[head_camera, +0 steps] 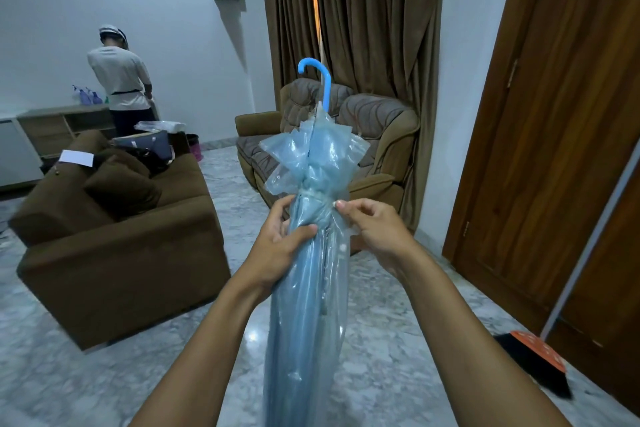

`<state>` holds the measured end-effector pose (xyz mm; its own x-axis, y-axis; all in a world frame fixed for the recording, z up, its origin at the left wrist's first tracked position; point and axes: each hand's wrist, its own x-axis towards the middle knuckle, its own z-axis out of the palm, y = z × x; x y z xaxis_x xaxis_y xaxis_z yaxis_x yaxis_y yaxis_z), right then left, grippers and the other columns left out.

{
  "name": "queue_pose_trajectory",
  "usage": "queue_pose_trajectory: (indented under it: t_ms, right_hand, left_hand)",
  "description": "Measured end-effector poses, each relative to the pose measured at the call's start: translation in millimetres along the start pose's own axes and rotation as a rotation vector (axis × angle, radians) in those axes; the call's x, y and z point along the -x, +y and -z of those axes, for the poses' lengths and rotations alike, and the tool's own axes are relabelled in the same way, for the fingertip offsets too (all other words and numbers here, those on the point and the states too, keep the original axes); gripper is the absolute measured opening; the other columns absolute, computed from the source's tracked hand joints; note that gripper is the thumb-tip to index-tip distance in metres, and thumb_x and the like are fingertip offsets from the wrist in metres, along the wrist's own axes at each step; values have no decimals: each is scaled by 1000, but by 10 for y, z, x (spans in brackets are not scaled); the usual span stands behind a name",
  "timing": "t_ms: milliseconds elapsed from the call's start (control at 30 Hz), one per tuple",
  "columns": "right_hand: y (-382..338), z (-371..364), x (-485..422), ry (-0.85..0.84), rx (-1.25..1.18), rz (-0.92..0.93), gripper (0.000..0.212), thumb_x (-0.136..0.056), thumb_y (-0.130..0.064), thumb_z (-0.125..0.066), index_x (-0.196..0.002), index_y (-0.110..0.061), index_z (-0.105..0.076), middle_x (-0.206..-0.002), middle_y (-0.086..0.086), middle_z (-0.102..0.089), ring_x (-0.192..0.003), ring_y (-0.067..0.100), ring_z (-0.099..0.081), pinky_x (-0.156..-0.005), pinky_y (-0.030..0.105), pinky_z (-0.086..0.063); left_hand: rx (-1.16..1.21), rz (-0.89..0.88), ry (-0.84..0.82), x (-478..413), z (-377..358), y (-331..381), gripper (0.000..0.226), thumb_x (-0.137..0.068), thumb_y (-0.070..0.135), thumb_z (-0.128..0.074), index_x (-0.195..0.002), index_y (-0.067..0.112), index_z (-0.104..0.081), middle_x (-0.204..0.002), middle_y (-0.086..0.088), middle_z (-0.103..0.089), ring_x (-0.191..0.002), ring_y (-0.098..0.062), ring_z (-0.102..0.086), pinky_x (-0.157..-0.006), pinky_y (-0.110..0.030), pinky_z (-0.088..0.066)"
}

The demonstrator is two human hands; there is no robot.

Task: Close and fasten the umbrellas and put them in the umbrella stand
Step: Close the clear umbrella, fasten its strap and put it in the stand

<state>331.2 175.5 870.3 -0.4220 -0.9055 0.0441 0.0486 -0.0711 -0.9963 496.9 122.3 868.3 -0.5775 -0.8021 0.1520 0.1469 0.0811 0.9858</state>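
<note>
Nearest: umbrella (pixel 304 315), its lower end running off the bottom edge between both forearms.
Umbrella position: held in the air over the floor (pixel 398 374), pointing away from the camera, with the hooked handle (pixel 317 74) at the far end.
Canopy: pale blue and see-through. The lower length is rolled tight; the flaps nearer the handle splay loose above the cinched waist.
Left grip (pixel 277 236): closed round the roll just below the waist, thumb across the front, holding the folds together.
Right grip (pixel 374 229): narrow pinch, fingertips (pixel 341 205) touching the right side of the waist. Cannot tell whether they hold the strap or a fold of canopy.
Done (judged): umbrella closed and canopy wound up.
In hand (judged): fastening. No closed strap is visible round the waist.
Left to do: finish the fastening and carry the umbrella to the stand. No stand or other umbrellas are in view.
Risk (judged): the roll could spring open if the left grip loosens before the fastening holds.
Surroundings: sofa (pixel 114 253) at left, broom (pixel 533 360) on the floor at right, second person (pixel 119 80) at the back, facing away.
</note>
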Motion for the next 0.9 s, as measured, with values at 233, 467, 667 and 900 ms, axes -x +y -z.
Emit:
queue_pose_trajectory:
  t_ms: [233, 467, 667, 900]
  right_hand:
    - [9, -38, 23, 30, -85, 60, 14, -93, -19, -66, -90, -6, -60, -76, 13, -72, -63, 23, -66, -57, 34, -54]
    - [-20, -126, 13, 148, -21, 161, 13, -91, -22, -68, -85, -12, -62, -87, 21, -73, -74, 25, -67, -73, 41, -55]
    - [-51, -125, 70, 118, 89, 181, 25, -79, -40, -72, -81, -16, -65, -83, 25, -68, -72, 25, -60, -72, 51, -54]
    - [-236, -57, 133, -137, 139, 142, 18, -92, -26, -66, -87, -8, -65, -69, 9, -67, -66, 26, -60, -69, 42, -51]
  left_hand:
    - [-359, 27, -14, -58, 154, -36, 44, -78, 49, -72, -119, 33, -64, -124, -7, -45, -107, -13, -55, -91, -23, -49]
    - [-615, -264, 239, 50, -96, 58, 41, -89, 24, -66, -120, 35, -42, -97, 19, -56, -88, -1, -61, -73, -18, -51]
    - [-502, -65, 81, -44, -60, 92, 32, -83, 34, -67, -110, 25, -52, -108, 1, -66, -83, -6, -63, -68, -9, -48]
    - [-391, 53, 39, -14, 9, 70, 48, -73, 44, -78, -106, 32, -46, -110, -5, -65, -94, -20, -68, -76, -30, -53]
